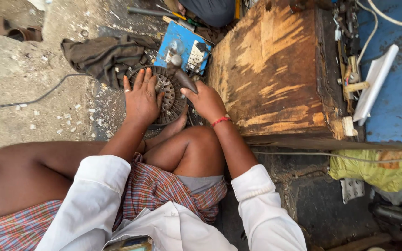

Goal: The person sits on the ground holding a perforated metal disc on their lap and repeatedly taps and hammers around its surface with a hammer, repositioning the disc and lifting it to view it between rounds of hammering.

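Observation:
A round dark metal motor part [167,95] with slotted vents lies on the ground in front of my knees. My left hand [141,97] rests flat on its left side, fingers spread, a ring on one finger. My right hand [205,100], with a red thread on the wrist, is closed around the dark handle of a hammer [182,76] whose metal head sits over the part's centre. My foot [175,126] presses against the part's near edge.
A blue switch board [184,46] lies just beyond the part. A dark cloth [103,56] is to its left, a worn wooden box [271,74] to its right. A black cable [33,100] crosses the concrete. Tools and white cables lie at top right on a blue surface.

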Available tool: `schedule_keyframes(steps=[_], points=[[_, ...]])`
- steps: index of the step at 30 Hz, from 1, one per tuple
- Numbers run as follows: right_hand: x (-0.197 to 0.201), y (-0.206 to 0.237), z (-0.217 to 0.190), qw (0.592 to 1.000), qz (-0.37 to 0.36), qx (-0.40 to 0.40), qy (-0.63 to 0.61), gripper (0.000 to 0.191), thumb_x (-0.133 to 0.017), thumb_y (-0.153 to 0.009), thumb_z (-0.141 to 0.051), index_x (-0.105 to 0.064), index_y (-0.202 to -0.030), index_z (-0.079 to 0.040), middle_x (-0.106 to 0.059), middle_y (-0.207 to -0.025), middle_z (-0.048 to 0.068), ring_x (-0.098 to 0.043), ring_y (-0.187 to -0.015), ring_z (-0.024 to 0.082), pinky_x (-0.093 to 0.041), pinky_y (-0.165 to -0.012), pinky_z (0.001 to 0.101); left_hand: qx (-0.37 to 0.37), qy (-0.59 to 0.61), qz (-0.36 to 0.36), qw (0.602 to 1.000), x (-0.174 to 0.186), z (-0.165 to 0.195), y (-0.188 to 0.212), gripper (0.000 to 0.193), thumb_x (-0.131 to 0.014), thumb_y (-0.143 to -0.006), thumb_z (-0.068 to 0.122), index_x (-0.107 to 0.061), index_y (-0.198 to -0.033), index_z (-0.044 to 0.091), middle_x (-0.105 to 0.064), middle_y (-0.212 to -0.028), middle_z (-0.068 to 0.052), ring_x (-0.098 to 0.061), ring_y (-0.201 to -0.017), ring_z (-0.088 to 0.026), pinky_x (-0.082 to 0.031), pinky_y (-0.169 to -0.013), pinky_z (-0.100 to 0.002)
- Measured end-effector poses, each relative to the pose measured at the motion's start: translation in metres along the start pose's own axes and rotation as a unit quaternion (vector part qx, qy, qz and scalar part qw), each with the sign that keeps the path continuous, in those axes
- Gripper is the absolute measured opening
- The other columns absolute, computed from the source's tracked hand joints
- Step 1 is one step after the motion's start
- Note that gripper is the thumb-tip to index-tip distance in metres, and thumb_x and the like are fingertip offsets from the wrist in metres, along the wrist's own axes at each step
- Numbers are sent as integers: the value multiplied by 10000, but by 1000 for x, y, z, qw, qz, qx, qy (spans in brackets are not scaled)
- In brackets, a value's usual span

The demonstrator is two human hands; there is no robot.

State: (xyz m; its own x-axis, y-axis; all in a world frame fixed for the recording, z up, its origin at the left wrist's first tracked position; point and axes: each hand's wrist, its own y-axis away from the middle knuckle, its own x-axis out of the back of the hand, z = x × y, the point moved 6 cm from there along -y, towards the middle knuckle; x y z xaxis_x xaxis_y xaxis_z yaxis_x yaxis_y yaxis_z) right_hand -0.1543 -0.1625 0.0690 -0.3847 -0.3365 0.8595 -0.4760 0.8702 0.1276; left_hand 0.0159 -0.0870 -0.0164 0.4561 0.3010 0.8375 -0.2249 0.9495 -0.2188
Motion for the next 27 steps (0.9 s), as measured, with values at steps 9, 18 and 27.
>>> schedule_keyframes(steps=[9,18,27], points=[[-9,3,4,999,-18,-7,36,484,-654,-954,-527,-615,-951,-45,-683,-765,222,-684,-720,419,-504,-642,503,-9,2,16,1000,2,0,2,543,-586,-1014,330,-530,-1457,22,-413,-1632,-171,-306,-1541,-321,-78,-1221,-646],[-3,0,4,999,-23,-8,37,497,-650,-949,-536,-614,-962,-41,-666,-732,205,-683,-683,405,-503,-619,503,-13,7,27,1000,3,-2,4,515,-586,-1021,308,-539,-1444,19,-438,-1619,-186,-320,-1528,-339,-93,-1224,-638],[2,0,4,1000,4,27,13,502,-660,-950,-546,-634,-957,-44,-674,-756,208,-689,-718,397,-518,-636,491,-36,5,49,998,7,-1,6,507,-611,-1017,309,-573,-1422,7,-440,-1618,-201,-342,-1526,-361,-95,-1224,-639]])
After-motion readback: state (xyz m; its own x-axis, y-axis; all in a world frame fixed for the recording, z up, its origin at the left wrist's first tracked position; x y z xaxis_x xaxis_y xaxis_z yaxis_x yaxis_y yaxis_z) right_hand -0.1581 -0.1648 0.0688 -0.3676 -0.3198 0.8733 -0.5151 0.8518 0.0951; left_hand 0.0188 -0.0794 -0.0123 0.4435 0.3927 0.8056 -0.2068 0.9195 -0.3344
